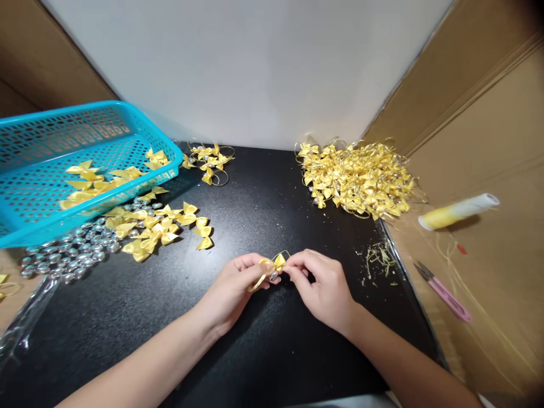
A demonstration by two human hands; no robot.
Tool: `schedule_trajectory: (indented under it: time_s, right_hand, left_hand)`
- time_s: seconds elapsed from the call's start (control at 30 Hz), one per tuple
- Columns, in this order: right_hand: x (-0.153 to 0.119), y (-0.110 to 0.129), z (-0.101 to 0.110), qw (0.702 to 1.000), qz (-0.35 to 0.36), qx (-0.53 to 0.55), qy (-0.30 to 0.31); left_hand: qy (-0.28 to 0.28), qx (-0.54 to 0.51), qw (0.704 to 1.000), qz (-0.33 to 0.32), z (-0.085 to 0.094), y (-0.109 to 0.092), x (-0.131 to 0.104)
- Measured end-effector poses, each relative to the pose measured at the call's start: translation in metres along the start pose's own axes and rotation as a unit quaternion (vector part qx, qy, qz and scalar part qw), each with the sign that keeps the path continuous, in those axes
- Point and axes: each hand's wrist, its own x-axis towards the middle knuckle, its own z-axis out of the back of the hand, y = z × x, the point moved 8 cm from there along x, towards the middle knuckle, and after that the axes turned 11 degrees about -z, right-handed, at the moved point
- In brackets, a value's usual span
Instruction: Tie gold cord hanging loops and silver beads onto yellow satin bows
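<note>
Above the black tabletop [255, 215], my left hand [238, 283] pinches a small yellow ribbon bow [279, 262] between thumb and fingers. A silver jingle bell [272, 276] sits just under the bow, and a loop of gold cord [257, 283] hangs out by the left thumb. From the other side my right hand [321, 280] closes thumb and forefinger at the bow's right edge. Whether those fingertips grip ribbon or cord is too small to tell.
Left, a blue plastic basket [148, 127] holds yellow bows; silver bells [70, 252] and loose bows [159, 229] lie before it. Finished-looking bows [357, 175] pile at back right. Pink-handled snips [446, 294], a thread spool [459, 211] and cord scraps [380, 258] lie right.
</note>
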Motion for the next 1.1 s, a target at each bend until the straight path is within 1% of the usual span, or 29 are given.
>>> schedule_trajectory:
  time_s: [0.23, 0.57, 0.77, 1.1]
  right_hand:
    - [0.001, 0.0, 0.001, 1.0, -0.004, 0.0, 0.005]
    - [0.003, 0.011, 0.004, 0.998, 0.051, -0.027, 0.031]
    - [0.004, 0.009, 0.005, 0.998, 0.035, -0.029, 0.032]
    - [0.004, 0.006, 0.005, 0.999, 0.031, -0.027, 0.035]
  left_hand:
    - [0.01, 0.001, 1.0, -0.009, 0.0, -0.001, 0.0]
    - [0.006, 0.011, 1.0, 0.005, 0.0, 0.001, 0.0]
    - [0.006, 0.017, 1.0, -0.006, 0.0, -0.001, 0.001]
    - [0.003, 0.011, 1.0, 0.004, 0.0, 0.0, 0.0]
